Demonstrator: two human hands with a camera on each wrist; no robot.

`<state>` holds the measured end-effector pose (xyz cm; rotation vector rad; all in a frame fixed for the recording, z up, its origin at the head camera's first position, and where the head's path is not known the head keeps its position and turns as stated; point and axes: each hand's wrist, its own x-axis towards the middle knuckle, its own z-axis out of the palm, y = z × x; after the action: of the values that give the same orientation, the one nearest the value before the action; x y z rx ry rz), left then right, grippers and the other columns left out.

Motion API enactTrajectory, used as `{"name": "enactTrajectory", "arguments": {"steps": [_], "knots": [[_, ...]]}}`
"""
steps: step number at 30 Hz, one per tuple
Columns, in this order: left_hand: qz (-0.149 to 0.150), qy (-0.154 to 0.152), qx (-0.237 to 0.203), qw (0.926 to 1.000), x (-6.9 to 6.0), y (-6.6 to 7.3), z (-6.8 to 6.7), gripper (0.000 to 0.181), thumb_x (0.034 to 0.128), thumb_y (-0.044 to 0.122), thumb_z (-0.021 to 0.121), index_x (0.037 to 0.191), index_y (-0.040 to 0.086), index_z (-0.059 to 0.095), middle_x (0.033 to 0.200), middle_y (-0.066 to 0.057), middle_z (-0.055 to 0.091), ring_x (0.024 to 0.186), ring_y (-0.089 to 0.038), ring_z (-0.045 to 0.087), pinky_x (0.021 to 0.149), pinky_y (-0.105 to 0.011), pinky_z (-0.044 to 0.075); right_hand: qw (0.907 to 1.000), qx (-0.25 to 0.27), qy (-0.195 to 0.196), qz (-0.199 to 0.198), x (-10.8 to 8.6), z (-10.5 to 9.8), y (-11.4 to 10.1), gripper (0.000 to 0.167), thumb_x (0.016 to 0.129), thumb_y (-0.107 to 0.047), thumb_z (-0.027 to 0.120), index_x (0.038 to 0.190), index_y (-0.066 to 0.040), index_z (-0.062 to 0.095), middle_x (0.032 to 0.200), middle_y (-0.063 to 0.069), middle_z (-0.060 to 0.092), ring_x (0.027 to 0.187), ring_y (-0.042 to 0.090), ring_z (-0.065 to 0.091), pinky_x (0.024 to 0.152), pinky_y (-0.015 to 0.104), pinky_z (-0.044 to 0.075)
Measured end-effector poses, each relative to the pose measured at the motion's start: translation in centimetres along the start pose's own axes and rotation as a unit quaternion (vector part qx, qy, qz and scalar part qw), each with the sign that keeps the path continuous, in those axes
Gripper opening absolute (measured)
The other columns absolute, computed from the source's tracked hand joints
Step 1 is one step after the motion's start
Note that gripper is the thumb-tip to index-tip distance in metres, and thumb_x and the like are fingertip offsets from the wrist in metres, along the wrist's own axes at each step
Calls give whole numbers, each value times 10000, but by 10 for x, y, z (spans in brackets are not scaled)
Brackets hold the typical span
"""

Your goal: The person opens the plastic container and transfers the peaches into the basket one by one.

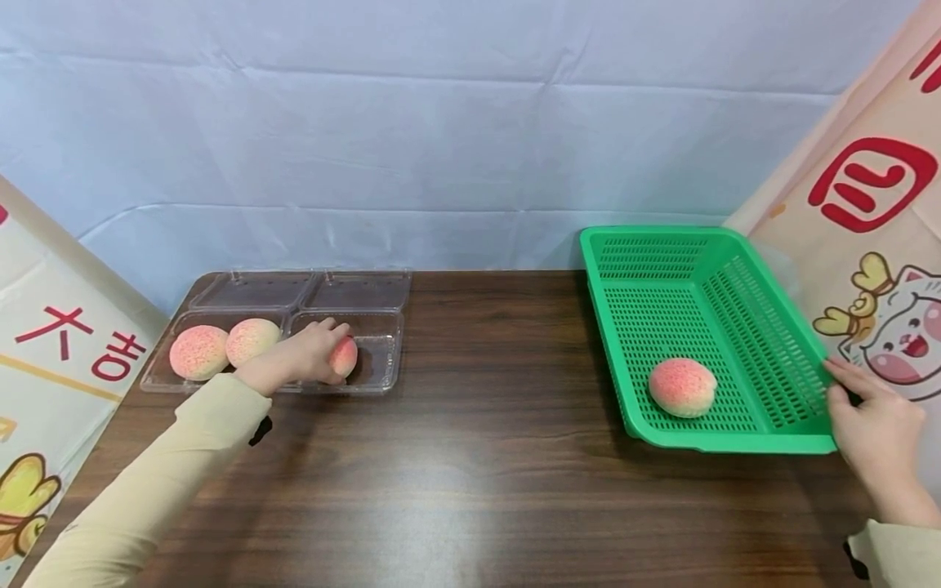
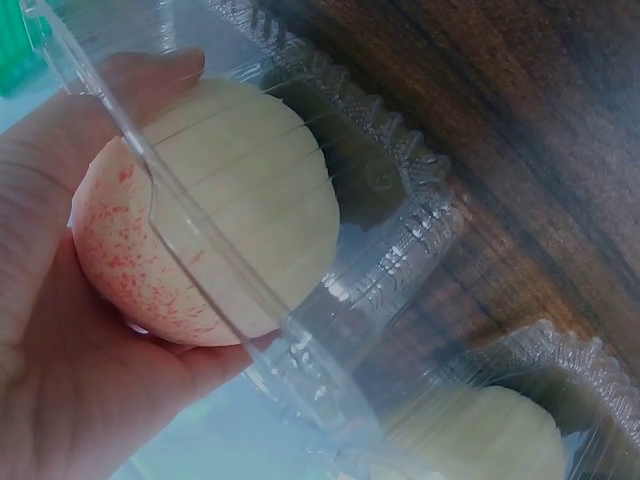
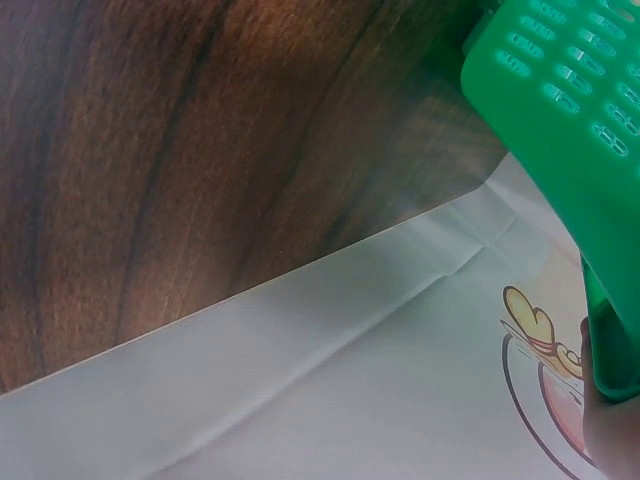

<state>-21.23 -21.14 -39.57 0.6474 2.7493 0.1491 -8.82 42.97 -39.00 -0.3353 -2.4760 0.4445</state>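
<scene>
My left hand (image 1: pixel 312 353) grips a pink and cream peach (image 1: pixel 344 357) at the right front compartment of a clear plastic tray (image 1: pixel 390 382). In the left wrist view the thumb and fingers curve round this peach (image 2: pixel 235 215), partly seen through the tray's clear wall. Two more peaches, one (image 1: pixel 198 353) at the far left and one (image 1: pixel 252 341) beside it, sit in the left front part. Over on the right, my right hand (image 1: pixel 875 416) holds the side rim of a green plastic basket (image 1: pixel 724 443) near its front corner. One peach (image 1: pixel 682 387) lies in the basket.
Both containers stand on a dark wooden table (image 1: pixel 485 433), with bare wood between them. A pale cloth (image 1: pixel 470 155) hangs behind the table. Printed cloths, one on the left (image 1: pixel 44 359) and one on the right (image 1: pixel 823 269), border the sides.
</scene>
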Motion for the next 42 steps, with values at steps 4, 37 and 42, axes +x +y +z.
{"name": "enactTrajectory", "arguments": {"steps": [4,37,42], "knots": [[49,47,61,10000,0,-1,-2,851,671,251,772,1316,-122,360,1296,-386,338,1169,-539,346,921,-547,357,9999,-72,-53,47,0,0,0,312,847,-22,452,1089,57,633,1162,186,580,1188,69,424,666,98,212],[369,316,161,9987,-5,1,-22,780,651,254,783,1267,-75,437,1155,-297,473,1021,-440,495,805,-508,428,9999,81,56,40,0,0,-1,318,855,-32,442,1098,47,631,1174,171,575,1161,-105,330,984,131,219],[396,351,209,9984,-5,3,-24,775,643,254,788,1256,-75,447,1128,-284,485,990,-428,505,787,-500,437,9999,1,-20,147,0,1,-2,324,859,-29,436,1112,48,623,1188,169,566,1202,14,386,1015,228,258]]}}
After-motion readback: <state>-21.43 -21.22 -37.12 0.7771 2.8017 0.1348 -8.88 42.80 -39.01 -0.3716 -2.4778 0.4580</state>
